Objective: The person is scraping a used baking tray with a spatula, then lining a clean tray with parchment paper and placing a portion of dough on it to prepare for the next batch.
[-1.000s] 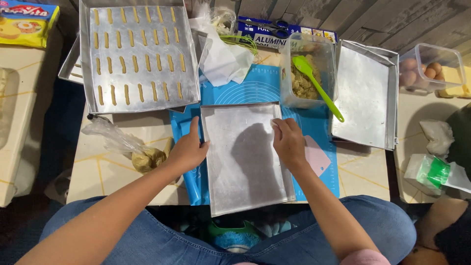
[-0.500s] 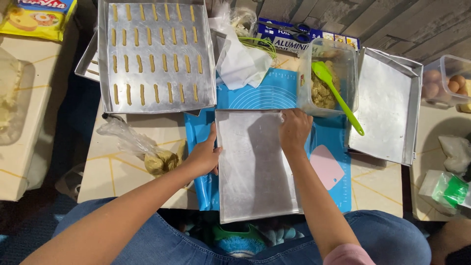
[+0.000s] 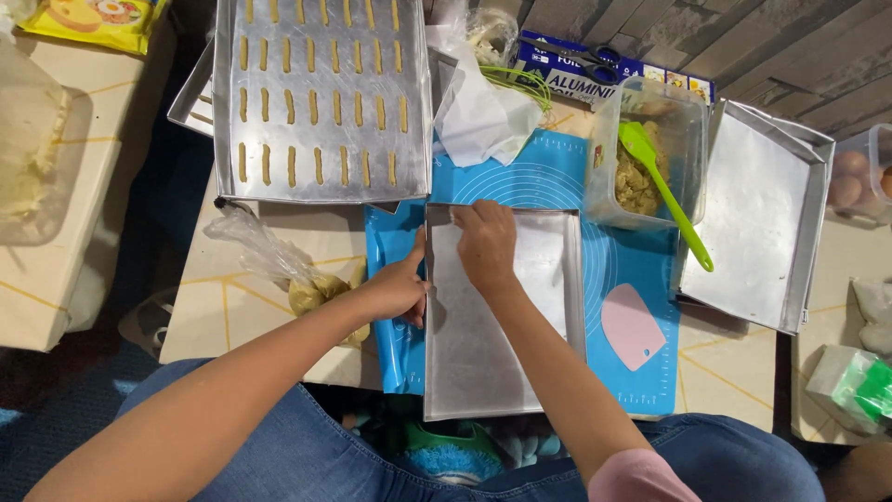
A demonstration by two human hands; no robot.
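In the head view, a shallow metal baking tray (image 3: 502, 316) lies in the lower middle of the frame, on a blue silicone mat (image 3: 557, 177), and a sheet of white paper (image 3: 483, 325) lines its inside. The left hand (image 3: 401, 286) is at the left rim of this tray, and its fingers are closed on the rim. The right hand (image 3: 485, 244) lies flat on the paper near the upper left corner of the tray, fingers pressing down; it does not grasp anything.

At the upper left of the frame there is a second tray (image 3: 321, 98) with rows of small dough sticks (image 3: 314, 107). Just left of the left hand lies a clear plastic piping bag (image 3: 279, 265) with some dough inside.

To the right of the lined tray, a pink scraper (image 3: 633, 325) rests on the mat. Above it stands a clear container (image 3: 650, 153) with dough and a green spatula (image 3: 664, 191). At the right of the frame another empty metal tray (image 3: 757, 214) lies tilted.
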